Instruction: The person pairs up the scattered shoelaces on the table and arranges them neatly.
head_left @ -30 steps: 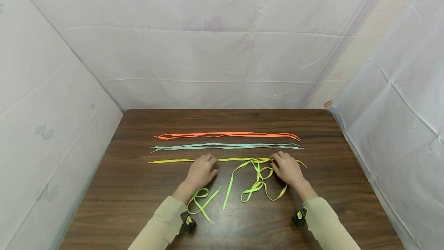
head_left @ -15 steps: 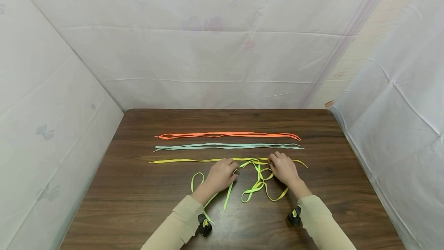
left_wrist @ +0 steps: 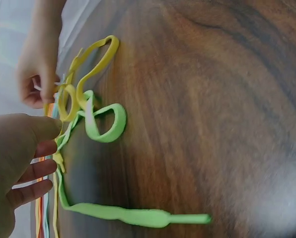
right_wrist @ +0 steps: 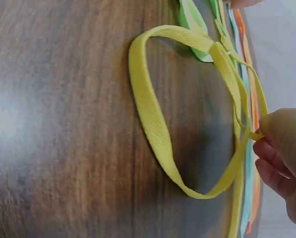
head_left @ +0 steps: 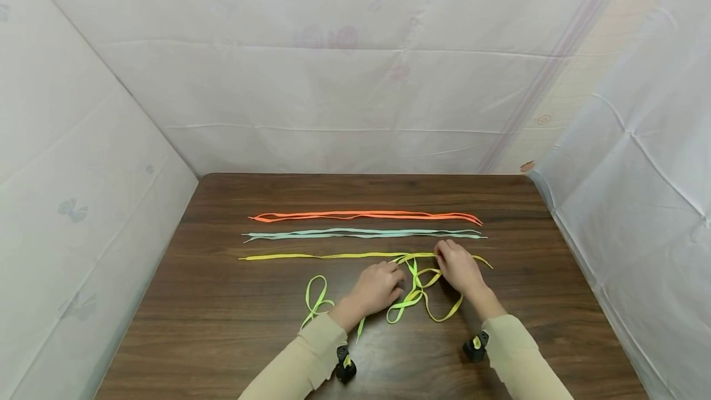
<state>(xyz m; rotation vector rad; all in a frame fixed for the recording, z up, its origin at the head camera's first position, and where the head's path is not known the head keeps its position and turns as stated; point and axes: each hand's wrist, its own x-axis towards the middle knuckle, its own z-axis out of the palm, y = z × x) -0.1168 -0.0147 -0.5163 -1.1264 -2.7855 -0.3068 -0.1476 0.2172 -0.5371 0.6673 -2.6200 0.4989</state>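
My right hand (head_left: 458, 267) pinches a thin stretch of yellow shoelace between thumb and fingers, as the right wrist view shows. From there a wide yellow loop (right_wrist: 150, 109) curves over the table. My left hand (head_left: 374, 289) reaches in beside the tangle with bent fingers. Its thumb tip (left_wrist: 53, 126) meets the laces, but whether it grips one is hidden. A green shoelace (left_wrist: 106, 212) passes its fingertips and trails to a free tip. Green and yellow laces overlap in the tangle (head_left: 413, 296). Behind the hands, a yellow shoelace (head_left: 289, 257) lies stretched out sideways.
Pale blue laces (head_left: 355, 232) and orange laces (head_left: 355, 213) lie straight in rows farther back on the wooden table (head_left: 222, 338). A green loop (head_left: 308, 295) lies by my left forearm, partly covered. White sheets (head_left: 355, 91) hang around the table's back and sides.
My left hand has moved right, from the straight yellow lace to the tangle. The green loop by the forearm has shifted backward. My right hand stays nearly in place.
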